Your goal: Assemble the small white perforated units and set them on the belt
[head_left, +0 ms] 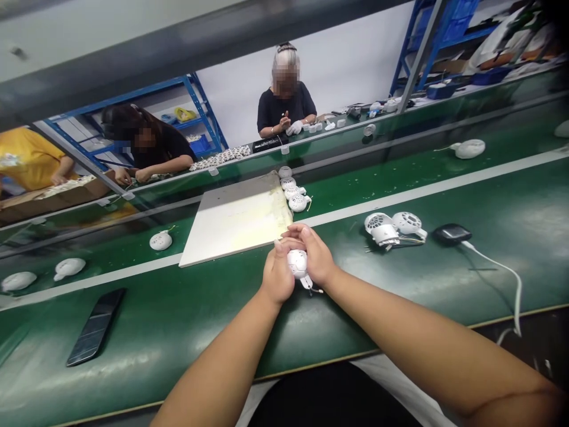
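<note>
Head view: we look forward and down across a green belt bench (133,338), with both our forearms reaching in from the bottom of the frame

Left hand: our left hand (278,277) curls around the near side of a white perforated round housing (297,263)

Right hand: our right hand (313,252) wraps over the far side of the same housing, its fingers meeting those of our left hand

Grip: both hands are pressed together, closed on the housing from opposite sides

Held thing: the housing sits between our palms over the belt, with a short wire (313,290) trailing from its lower edge; we cannot tell whether it touches the bench

Just ahead: a pale flat board (235,219) lies just beyond our fingers, and a row of white round housings (288,187) lines up along its right edge

Right of us: two open white fan housings (391,228) lie with their wires, beside a black oval device (452,233) trailing a white cable (511,284)

Left of us: a black smartphone (95,327) lies near the bench's front edge, and white domed covers (160,240) sit farther along the belt

Beyond: a co-worker in a dark top (284,104) works with white-gloved hands (293,127) across the line, beside another co-worker (146,145) bent over the work, with blue metal shelving (195,107) behind
</note>
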`<control>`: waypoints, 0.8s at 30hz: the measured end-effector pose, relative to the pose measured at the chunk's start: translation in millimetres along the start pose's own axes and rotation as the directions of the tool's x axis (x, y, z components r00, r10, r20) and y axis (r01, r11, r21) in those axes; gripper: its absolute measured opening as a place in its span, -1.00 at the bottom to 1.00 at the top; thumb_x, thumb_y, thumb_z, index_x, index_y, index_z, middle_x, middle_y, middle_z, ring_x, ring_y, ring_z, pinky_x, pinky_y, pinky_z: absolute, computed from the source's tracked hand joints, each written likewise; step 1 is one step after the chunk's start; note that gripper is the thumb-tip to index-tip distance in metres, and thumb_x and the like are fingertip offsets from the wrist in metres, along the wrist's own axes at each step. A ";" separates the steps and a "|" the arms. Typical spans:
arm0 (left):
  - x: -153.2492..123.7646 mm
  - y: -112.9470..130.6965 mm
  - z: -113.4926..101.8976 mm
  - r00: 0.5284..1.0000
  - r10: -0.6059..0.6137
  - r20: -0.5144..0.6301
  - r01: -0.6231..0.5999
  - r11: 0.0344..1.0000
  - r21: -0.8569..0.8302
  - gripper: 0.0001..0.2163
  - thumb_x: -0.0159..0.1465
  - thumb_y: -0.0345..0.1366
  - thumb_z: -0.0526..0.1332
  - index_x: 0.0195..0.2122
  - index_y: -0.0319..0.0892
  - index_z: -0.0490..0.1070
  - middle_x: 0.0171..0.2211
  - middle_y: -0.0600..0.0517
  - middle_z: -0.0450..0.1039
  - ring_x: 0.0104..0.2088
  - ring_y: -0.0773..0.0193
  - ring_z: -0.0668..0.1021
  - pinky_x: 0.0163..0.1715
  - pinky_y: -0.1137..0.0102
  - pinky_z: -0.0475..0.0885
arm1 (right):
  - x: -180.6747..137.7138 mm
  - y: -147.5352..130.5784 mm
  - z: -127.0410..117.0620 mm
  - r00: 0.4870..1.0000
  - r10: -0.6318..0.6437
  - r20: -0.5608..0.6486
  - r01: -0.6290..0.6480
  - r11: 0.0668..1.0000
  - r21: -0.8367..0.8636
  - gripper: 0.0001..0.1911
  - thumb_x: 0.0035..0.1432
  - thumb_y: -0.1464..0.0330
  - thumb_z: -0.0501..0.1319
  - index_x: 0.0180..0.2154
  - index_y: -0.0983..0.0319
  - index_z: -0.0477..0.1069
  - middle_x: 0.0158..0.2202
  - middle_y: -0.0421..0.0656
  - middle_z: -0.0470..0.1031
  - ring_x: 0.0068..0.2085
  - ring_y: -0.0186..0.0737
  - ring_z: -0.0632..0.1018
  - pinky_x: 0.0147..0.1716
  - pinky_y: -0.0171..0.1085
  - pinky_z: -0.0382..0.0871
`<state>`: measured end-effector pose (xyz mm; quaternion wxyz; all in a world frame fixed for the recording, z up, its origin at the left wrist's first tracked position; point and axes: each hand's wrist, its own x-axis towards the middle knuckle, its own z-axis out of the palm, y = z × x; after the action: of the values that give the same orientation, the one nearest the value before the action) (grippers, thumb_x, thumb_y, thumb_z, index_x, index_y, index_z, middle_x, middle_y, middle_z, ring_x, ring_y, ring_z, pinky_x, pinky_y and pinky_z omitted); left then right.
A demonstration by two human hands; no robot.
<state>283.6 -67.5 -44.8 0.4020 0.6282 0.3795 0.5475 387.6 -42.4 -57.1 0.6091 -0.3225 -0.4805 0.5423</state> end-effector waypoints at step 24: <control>5.9 3.5 -43.7 0.984 0.173 0.047 -0.165 0.771 0.615 -0.37 0.26 0.32 -0.01 -0.02 -0.18 0.33 -0.02 -0.19 0.42 0.00 -0.01 0.48 0.04 0.14 0.36 | 15.1 -5.2 -7.5 0.877 0.469 0.103 -0.469 0.793 0.389 -0.70 0.24 0.14 0.19 -0.15 0.22 0.45 -0.23 -0.10 0.58 -0.29 -0.19 0.58 -0.29 -0.17 0.55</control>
<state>241.0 -59.6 -35.9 0.1218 0.7531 0.4817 0.4312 395.7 -27.8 -51.3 0.5084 -0.2990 -0.2638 0.7633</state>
